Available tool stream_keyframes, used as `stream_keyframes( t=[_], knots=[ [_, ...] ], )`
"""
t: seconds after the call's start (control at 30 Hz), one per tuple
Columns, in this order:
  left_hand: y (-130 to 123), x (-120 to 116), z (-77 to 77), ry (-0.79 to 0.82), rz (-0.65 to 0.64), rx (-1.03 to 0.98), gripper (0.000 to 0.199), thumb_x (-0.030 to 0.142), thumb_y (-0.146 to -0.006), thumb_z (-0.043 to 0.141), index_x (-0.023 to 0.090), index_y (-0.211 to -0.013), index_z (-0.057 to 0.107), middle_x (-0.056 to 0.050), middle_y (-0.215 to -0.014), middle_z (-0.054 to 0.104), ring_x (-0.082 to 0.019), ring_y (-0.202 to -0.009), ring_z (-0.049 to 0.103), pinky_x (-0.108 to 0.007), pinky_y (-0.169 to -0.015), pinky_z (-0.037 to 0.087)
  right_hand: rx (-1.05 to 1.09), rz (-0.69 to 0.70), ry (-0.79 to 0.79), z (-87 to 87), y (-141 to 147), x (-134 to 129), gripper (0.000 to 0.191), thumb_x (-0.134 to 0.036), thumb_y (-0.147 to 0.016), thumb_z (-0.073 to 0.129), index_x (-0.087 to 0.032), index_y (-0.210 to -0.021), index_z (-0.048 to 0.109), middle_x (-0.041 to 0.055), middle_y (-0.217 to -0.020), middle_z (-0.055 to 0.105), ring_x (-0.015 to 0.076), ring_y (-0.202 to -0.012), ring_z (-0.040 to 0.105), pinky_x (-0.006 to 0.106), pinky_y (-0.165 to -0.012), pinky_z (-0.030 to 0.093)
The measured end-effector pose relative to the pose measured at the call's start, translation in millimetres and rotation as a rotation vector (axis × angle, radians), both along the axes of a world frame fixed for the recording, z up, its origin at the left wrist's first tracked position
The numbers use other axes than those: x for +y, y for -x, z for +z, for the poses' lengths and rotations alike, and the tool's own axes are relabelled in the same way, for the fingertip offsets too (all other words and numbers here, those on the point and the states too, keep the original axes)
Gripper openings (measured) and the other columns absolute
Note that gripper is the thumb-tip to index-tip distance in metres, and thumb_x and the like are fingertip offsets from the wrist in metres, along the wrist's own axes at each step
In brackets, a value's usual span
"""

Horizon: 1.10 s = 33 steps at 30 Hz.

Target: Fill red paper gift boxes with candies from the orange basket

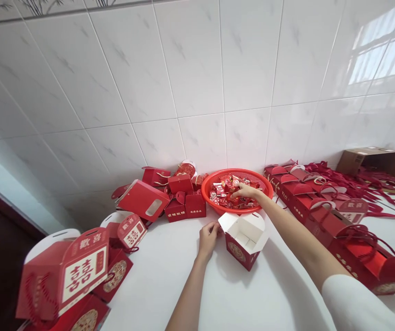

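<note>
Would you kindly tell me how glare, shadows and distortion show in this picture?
Head view: bright window glare on the wall tiles, upper right; head view: soft shadow on the white table beside the right forearm; head view: these tiles lean at left, suggesting lens distortion.

"歡喜" and "囍" on the large red box [64,276], same two on smaller box [125,232] behind
</note>
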<state>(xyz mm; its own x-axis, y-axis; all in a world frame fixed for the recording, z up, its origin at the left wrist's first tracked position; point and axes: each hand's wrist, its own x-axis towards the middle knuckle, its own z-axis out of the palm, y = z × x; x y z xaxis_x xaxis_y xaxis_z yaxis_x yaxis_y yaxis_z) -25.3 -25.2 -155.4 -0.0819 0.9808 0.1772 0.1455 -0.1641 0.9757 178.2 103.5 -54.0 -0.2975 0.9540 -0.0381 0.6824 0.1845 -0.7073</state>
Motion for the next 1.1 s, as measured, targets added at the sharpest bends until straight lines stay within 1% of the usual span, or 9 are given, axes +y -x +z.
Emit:
stream_keyframes(
  t=[0.07,0.17,0.43,0.63,0.73,0.83,0.9,1.0,1.1],
  knots=[
    [0.3,0.0,-0.3,-0.001,0.002,-0.011,0.034,0.048,-0.075,0.056,0.018,-0.063,0.066,-0.004,-0.062,0.067,-0.019,-0.063,0.059,-0.029,-0.060,0.046,0.049,-0.043,-0.027,3.8,-0.2,-1.2,0.032,-0.025,-0.069,0.077,-0.016,-0.098,0.070,0.0062,-0.093,0.073,0.0229,-0.089,0.066,0.026,-0.071,0.053],
    [0.4,0.3,-0.5,-0.002,0.004,-0.022,0.035,0.049,-0.075,0.057,0.018,-0.062,0.067,-0.004,-0.062,0.068,-0.020,-0.064,0.060,-0.029,-0.061,0.047,0.109,-0.084,-0.046,6.7,-0.6,-4.4,0.032,-0.023,-0.070,0.078,-0.015,-0.099,0.069,0.0075,-0.095,0.073,0.0225,-0.090,0.065,0.026,-0.073,0.052],
    [1.4,2.3,-2.4,-0.001,-0.004,-0.042,0.033,0.048,-0.073,0.057,0.019,-0.062,0.066,-0.003,-0.060,0.065,-0.019,-0.061,0.059,-0.029,-0.061,0.047,0.226,-0.155,-0.056,10.1,2.2,-13.8,0.028,-0.021,-0.075,0.074,-0.016,-0.102,0.066,0.0046,-0.090,0.071,0.0189,-0.079,0.063,0.026,-0.067,0.051],
    [1.2,1.7,-0.8,0.002,-0.002,-0.074,0.034,0.049,-0.072,0.057,0.019,-0.058,0.063,-0.003,-0.059,0.063,-0.018,-0.060,0.057,-0.028,-0.058,0.045,0.264,-0.212,-0.082,8.6,2.9,-12.6,0.030,-0.028,-0.080,0.070,-0.013,-0.106,0.064,0.0070,-0.090,0.070,0.0209,-0.083,0.064,0.026,-0.066,0.051],
    [1.2,2.0,-0.7,0.006,0.000,-0.097,0.034,0.050,-0.072,0.058,0.019,-0.059,0.062,-0.003,-0.059,0.063,-0.018,-0.059,0.057,-0.028,-0.057,0.045,0.271,-0.207,-0.072,5.6,2.8,-11.7,0.031,-0.028,-0.080,0.070,-0.013,-0.107,0.065,0.0085,-0.089,0.070,0.0213,-0.080,0.064,0.027,-0.064,0.052],
    [2.0,2.6,-1.5,0.011,0.001,-0.113,0.035,0.051,-0.072,0.059,0.018,-0.060,0.062,-0.004,-0.060,0.064,-0.018,-0.060,0.057,-0.028,-0.057,0.046,0.278,-0.183,-0.050,1.7,3.6,-12.4,0.027,-0.026,-0.079,0.070,-0.014,-0.102,0.067,0.0096,-0.088,0.071,0.0213,-0.078,0.064,0.027,-0.061,0.052],
    [2.7,3.0,-2.1,0.011,0.003,-0.118,0.035,0.051,-0.073,0.059,0.018,-0.060,0.063,-0.004,-0.060,0.064,-0.018,-0.060,0.057,-0.028,-0.057,0.045,0.291,-0.154,-0.040,-1.2,4.5,-12.9,0.024,-0.028,-0.080,0.070,-0.014,-0.099,0.069,0.0102,-0.090,0.071,0.0214,-0.078,0.065,0.027,-0.060,0.053],
    [3.2,3.3,-2.3,0.007,0.009,-0.124,0.035,0.050,-0.073,0.060,0.018,-0.060,0.064,-0.004,-0.060,0.064,-0.018,-0.061,0.058,-0.027,-0.058,0.045,0.305,-0.116,-0.055,-5.3,5.4,-11.7,0.019,-0.028,-0.078,0.069,-0.017,-0.093,0.069,0.0074,-0.095,0.071,0.0195,-0.080,0.065,0.026,-0.062,0.053],
    [2.8,2.9,-1.3,0.002,0.015,-0.128,0.036,0.051,-0.072,0.060,0.018,-0.059,0.064,-0.003,-0.059,0.063,-0.018,-0.059,0.057,-0.027,-0.057,0.045,0.296,-0.118,-0.103,-8.9,3.8,-7.7,0.015,-0.023,-0.071,0.071,-0.017,-0.084,0.068,0.0029,-0.087,0.069,0.0171,-0.078,0.063,0.024,-0.065,0.052]
  ],
)
